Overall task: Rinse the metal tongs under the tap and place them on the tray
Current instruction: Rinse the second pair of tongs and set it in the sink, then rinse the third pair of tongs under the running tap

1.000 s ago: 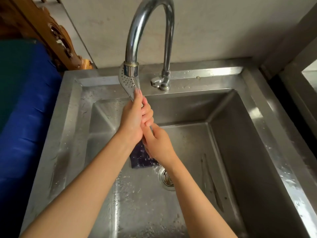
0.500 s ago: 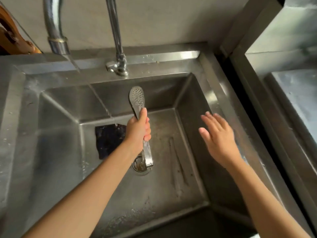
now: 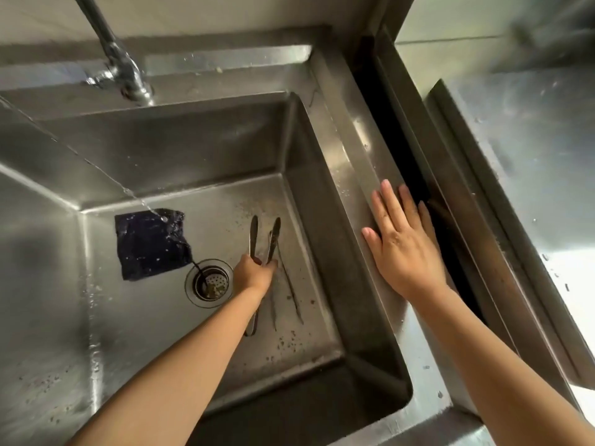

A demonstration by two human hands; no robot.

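Tongs [image 3: 272,239] mid-basin [image 3: 193,146] (right hand [image 3: 402,249] over rim [image 3: 363,149])

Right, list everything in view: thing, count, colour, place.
sink: one, steel, fills the view
tap: one, chrome, back rim, only base shows
water stream: one, clear, falling onto the cloth
cloth: one, dark blue, basin floor, left of the drain
drain strainer: one, steel, basin floor
tongs: one pair, steel, low in the basin, right of the drain
steel surface: one, grey, right of the sink across a dark gap
left hand: one, gripping the tongs
right hand: one, fingers straight, on the sink's right rim
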